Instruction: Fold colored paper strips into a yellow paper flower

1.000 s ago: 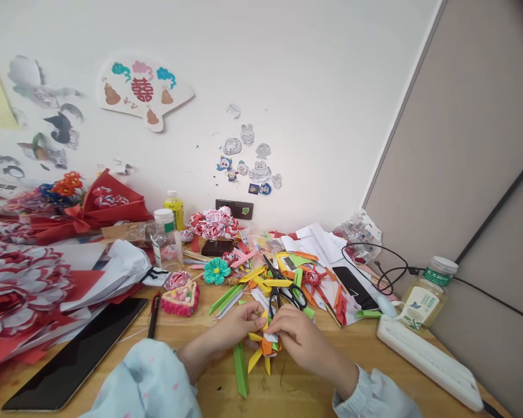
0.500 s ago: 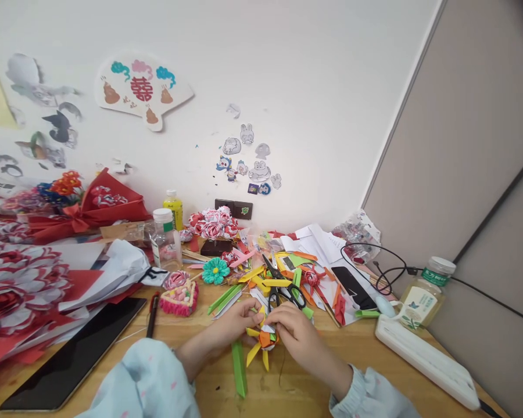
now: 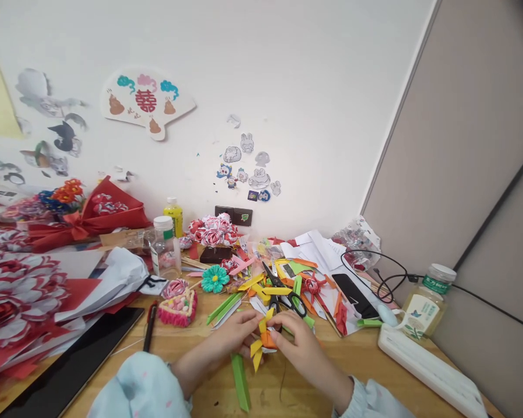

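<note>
Both of my hands meet low in the middle of the wooden desk [image 3: 192,348] around a small folded paper flower [image 3: 264,338] with yellow petals and an orange centre. My left hand [image 3: 235,334] pinches it from the left and my right hand [image 3: 294,342] grips it from the right, fingers curled. A green paper strip [image 3: 240,380] lies on the desk just below the flower. Black-handled scissors [image 3: 287,299] rest right behind my hands among loose coloured paper strips.
A dark tablet [image 3: 70,371] and a red pen [image 3: 149,326] lie at the left. Red-and-white paper flowers [image 3: 17,290] pile up far left. A teal paper flower [image 3: 215,278], bottles, a phone [image 3: 354,295], cables, a jar [image 3: 425,302] and a white power strip [image 3: 431,371] crowd the back and right.
The paper flower has been turned between my fingers, and both hands shifted slightly. The view tilted up a little.
</note>
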### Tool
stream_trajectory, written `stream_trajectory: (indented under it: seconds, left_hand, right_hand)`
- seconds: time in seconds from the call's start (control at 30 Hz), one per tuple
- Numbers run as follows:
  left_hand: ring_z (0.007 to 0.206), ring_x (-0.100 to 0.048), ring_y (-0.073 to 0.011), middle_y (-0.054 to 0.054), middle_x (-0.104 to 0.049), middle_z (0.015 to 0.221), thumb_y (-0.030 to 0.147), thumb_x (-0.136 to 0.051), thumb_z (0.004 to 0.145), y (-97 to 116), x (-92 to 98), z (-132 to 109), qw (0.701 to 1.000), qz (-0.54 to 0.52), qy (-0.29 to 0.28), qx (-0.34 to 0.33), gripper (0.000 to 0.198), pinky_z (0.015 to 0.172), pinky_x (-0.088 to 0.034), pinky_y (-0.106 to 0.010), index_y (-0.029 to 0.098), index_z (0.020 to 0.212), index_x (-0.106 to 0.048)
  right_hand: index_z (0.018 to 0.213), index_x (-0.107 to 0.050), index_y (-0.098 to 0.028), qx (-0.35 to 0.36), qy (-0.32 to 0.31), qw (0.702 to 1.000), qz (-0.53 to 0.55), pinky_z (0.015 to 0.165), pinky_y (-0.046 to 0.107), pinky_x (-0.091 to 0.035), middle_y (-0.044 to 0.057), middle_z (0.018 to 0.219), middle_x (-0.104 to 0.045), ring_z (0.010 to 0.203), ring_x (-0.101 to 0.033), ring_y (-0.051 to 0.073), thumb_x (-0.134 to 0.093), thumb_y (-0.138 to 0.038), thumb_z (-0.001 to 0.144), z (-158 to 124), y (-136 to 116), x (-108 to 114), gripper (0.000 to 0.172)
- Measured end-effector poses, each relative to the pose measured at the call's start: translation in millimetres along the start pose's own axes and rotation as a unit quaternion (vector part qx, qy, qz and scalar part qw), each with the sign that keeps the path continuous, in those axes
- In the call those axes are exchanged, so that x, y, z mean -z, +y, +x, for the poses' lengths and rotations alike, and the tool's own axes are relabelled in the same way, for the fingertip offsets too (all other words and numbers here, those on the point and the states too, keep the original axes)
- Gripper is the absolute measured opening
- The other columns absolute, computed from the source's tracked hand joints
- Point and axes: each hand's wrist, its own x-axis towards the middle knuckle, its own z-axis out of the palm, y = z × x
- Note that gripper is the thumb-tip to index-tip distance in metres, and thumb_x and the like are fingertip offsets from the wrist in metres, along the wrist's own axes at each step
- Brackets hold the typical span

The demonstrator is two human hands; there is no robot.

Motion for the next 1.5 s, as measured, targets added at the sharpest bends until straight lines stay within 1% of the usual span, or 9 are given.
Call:
stream_trajectory:
  seconds: [0.17, 0.4, 0.7, 0.87, 1.03, 1.2, 1.33, 1.43, 1.5]
  left_hand:
    - [0.056, -0.066, -0.0184, -0.001, -0.066, 0.067, 0.055, -0.062, 0.07, 1, -1.9, -3, 1.0, -0.008, 0.003, -0.005, 0.04, 0.048, -0.047, -0.024, 0.019, 0.083, -0.05]
    - [0.061, -0.066, -0.0174, -0.002, -0.067, 0.068, 0.054, -0.065, 0.069, 2, -1.0, -7, 0.999, -0.032, -0.041, 0.006, 0.04, 0.056, -0.049, -0.026, 0.017, 0.084, -0.057]
    - [0.049, -0.061, -0.0126, 0.0, -0.064, 0.06, 0.049, -0.068, 0.067, -4, -0.5, 0, 0.999, 0.003, 0.049, -0.005, 0.036, 0.044, -0.042, -0.019, 0.015, 0.072, -0.059]
    - [0.046, -0.057, -0.0107, 0.003, -0.059, 0.056, 0.048, -0.068, 0.067, -5, -4.0, 0, 0.998, -0.004, 0.054, -0.007, 0.034, 0.043, -0.04, -0.019, 0.016, 0.07, -0.054]
    - [0.046, -0.045, -0.0048, 0.008, -0.048, 0.053, 0.039, -0.073, 0.064, 2, -8.1, -3, 0.994, -0.064, 0.057, -0.065, 0.034, 0.044, -0.034, -0.015, 0.016, 0.06, -0.047]
    - [0.057, -0.059, -0.0146, -0.002, -0.063, 0.079, 0.05, -0.06, 0.074, 6, -7.5, -6, 0.997, -0.059, 0.035, -0.046, 0.033, 0.052, -0.047, -0.027, 0.021, 0.088, -0.055]
    - [0.063, -0.063, -0.0182, -0.01, -0.063, 0.101, 0.06, -0.047, 0.078, 6, 3.6, 1, 0.988, -0.043, 0.137, -0.055, 0.049, 0.057, -0.05, -0.033, 0.021, 0.106, -0.049]
    - [0.089, -0.062, -0.0247, -0.012, -0.063, 0.107, 0.054, -0.054, 0.075, 4, 10.2, 7, 0.964, 0.091, 0.208, -0.135, 0.046, 0.07, -0.05, -0.034, 0.018, 0.103, -0.054]
    - [0.099, -0.058, -0.0267, -0.011, -0.063, 0.108, 0.047, -0.06, 0.073, 1, 11.1, 8, 0.939, 0.191, 0.221, -0.18, 0.041, 0.081, -0.048, -0.036, 0.018, 0.101, -0.058]
  right_hand:
    - [0.093, -0.062, -0.02, 0.021, -0.017, 1.0, 0.001, 0.086, 0.033, -0.042, 0.005, 0.097, -0.063, 0.095, -0.055, 0.019, -0.054, -0.012, 0.08, 0, -4, 0, 0.017]
    - [0.095, -0.063, -0.021, 0.059, -0.047, 0.997, -0.022, 0.082, 0.032, -0.043, 0.005, 0.093, -0.064, 0.091, -0.055, 0.019, -0.053, -0.021, 0.085, -1, -11, 2, 0.014]
    - [0.092, -0.066, -0.022, 0.062, -0.051, 0.995, -0.054, 0.08, 0.032, -0.041, 0.004, 0.09, -0.067, 0.089, -0.055, 0.019, -0.055, -0.021, 0.084, -1, -12, 0, 0.013]
    - [0.093, -0.066, -0.022, 0.059, -0.052, 0.995, -0.055, 0.079, 0.032, -0.04, 0.003, 0.09, -0.068, 0.087, -0.055, 0.02, -0.057, -0.021, 0.082, 0, -16, 1, 0.014]
    - [0.105, -0.063, -0.023, 0.08, -0.06, 0.993, -0.063, 0.081, 0.034, -0.041, 0.004, 0.101, -0.066, 0.093, -0.053, 0.022, -0.068, -0.027, 0.075, 1, -17, 2, 0.03]
    - [0.101, -0.065, -0.022, 0.048, -0.001, 0.996, -0.072, 0.08, 0.034, -0.042, 0.005, 0.095, -0.067, 0.091, -0.054, 0.021, -0.068, -0.028, 0.076, 6, -14, 7, 0.026]
    - [0.098, -0.067, -0.021, -0.019, 0.063, 0.99, -0.124, 0.076, 0.035, -0.043, 0.007, 0.09, -0.067, 0.087, -0.056, 0.024, -0.065, -0.029, 0.078, 11, -7, 13, 0.022]
    - [0.101, -0.067, -0.02, -0.056, 0.044, 0.984, -0.165, 0.074, 0.035, -0.043, 0.009, 0.091, -0.067, 0.087, -0.057, 0.026, -0.07, -0.032, 0.072, 12, -1, 18, 0.031]
    - [0.099, -0.067, -0.019, -0.067, 0.032, 0.982, -0.175, 0.075, 0.035, -0.043, 0.009, 0.091, -0.067, 0.088, -0.057, 0.026, -0.069, -0.03, 0.072, 13, 3, 22, 0.029]
